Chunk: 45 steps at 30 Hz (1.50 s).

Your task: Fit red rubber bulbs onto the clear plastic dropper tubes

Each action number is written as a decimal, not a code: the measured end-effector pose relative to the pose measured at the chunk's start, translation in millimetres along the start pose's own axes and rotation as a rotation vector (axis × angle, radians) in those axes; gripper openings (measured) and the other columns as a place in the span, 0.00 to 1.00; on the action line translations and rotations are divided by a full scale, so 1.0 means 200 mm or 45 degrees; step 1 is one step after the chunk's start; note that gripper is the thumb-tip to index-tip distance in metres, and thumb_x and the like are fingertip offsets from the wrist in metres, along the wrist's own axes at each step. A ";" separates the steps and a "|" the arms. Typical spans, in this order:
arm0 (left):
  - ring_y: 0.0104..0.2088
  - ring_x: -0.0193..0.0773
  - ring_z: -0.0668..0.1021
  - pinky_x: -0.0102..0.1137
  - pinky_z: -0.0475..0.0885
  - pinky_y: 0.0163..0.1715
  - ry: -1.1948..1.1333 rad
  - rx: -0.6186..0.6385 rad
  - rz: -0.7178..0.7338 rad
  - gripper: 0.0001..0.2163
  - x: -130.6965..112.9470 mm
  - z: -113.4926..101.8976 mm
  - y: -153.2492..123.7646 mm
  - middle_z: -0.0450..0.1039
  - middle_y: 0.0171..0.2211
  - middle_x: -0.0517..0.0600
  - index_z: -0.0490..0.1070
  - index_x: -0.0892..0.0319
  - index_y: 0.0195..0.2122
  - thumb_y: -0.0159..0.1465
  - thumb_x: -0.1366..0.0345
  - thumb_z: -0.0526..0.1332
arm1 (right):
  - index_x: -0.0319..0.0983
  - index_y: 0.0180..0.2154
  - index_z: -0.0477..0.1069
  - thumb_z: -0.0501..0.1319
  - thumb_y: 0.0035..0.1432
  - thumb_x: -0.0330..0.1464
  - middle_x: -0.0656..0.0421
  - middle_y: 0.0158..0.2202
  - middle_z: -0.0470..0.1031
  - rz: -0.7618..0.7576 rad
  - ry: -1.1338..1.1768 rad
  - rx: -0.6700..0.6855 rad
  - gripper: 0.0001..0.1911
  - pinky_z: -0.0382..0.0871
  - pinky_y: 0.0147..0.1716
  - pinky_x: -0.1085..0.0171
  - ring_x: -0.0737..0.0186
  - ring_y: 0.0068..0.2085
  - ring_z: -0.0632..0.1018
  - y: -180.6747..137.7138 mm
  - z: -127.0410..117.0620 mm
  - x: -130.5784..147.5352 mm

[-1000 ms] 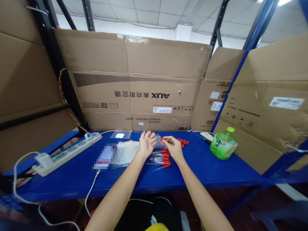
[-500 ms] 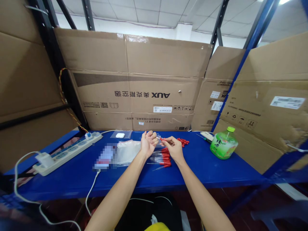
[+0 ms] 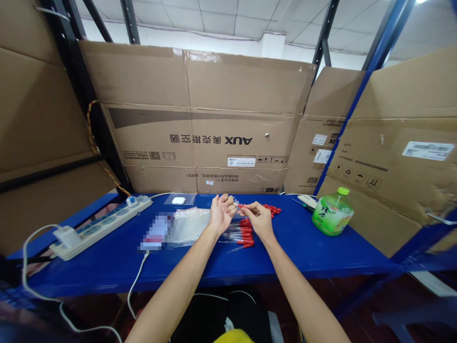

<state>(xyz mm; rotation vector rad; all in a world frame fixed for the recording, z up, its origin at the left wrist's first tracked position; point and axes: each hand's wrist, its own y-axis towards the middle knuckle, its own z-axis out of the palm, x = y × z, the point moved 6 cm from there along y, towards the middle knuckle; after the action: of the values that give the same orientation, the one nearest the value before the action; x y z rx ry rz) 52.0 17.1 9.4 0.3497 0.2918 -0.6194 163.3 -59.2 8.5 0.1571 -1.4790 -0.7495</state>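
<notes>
My right hand (image 3: 260,219) is closed in a pinch on the red end of a thin clear piece that looks like a dropper (image 3: 241,206). Palm up, my left hand (image 3: 222,214) has its fingers curled at the dropper's clear end; its fingertips partly hide that end. Just below the hands lies a row of clear droppers with red rubber bulbs (image 3: 246,234), bulbs to the right and thin tips to the left. Loose red bulbs (image 3: 274,210) are heaped beyond my right hand. Clear small parts behind my fingers are too small to make out.
Left of my hands lie clear plastic bags (image 3: 189,226) and a blurred phone (image 3: 156,232) on a cable. A power strip (image 3: 103,226) runs along the left edge. A green drink bottle (image 3: 332,213) stands at right, and cardboard walls (image 3: 210,85) enclose the blue table (image 3: 300,257).
Both hands keep nearly the same place and grip. The red end of the dropper has shifted very slightly in my fingers.
</notes>
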 end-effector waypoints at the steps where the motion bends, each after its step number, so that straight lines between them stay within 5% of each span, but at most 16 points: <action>1: 0.16 0.29 0.52 0.27 0.48 0.17 -0.002 -0.010 -0.002 0.16 0.00 0.00 0.00 0.47 0.22 0.41 0.48 0.56 0.27 0.68 0.60 0.53 | 0.41 0.31 0.75 0.72 0.51 0.46 0.57 0.30 0.83 0.002 -0.006 0.003 0.16 0.82 0.38 0.55 0.54 0.32 0.84 0.00 0.00 0.00; 31: 0.16 0.29 0.53 0.26 0.50 0.16 0.013 -0.028 -0.021 0.16 -0.01 0.01 -0.01 0.47 0.21 0.41 0.49 0.56 0.26 0.69 0.59 0.53 | 0.41 0.32 0.76 0.71 0.53 0.45 0.58 0.31 0.83 0.019 0.017 0.050 0.14 0.82 0.39 0.55 0.54 0.33 0.84 0.00 0.01 -0.01; 41: 0.16 0.27 0.55 0.24 0.48 0.15 0.067 -0.084 -0.072 0.13 -0.01 -0.01 -0.01 0.59 0.27 0.45 0.59 0.57 0.32 0.70 0.55 0.51 | 0.42 0.41 0.77 0.67 0.59 0.41 0.57 0.33 0.82 -0.149 -0.225 0.033 0.12 0.79 0.38 0.59 0.56 0.34 0.83 0.01 -0.02 -0.01; 45: 0.16 0.27 0.54 0.24 0.48 0.15 0.048 -0.073 -0.058 0.14 -0.03 0.00 -0.01 0.54 0.25 0.43 0.54 0.57 0.29 0.70 0.57 0.52 | 0.42 0.40 0.77 0.69 0.55 0.42 0.57 0.35 0.82 -0.110 -0.201 0.065 0.13 0.79 0.39 0.59 0.56 0.36 0.83 0.02 -0.02 -0.03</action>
<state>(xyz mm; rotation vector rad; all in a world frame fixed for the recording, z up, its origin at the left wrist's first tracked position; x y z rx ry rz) 46.0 18.5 10.9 0.3003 0.3539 -0.6482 169.2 -54.6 4.0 0.2053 -1.6502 -0.8092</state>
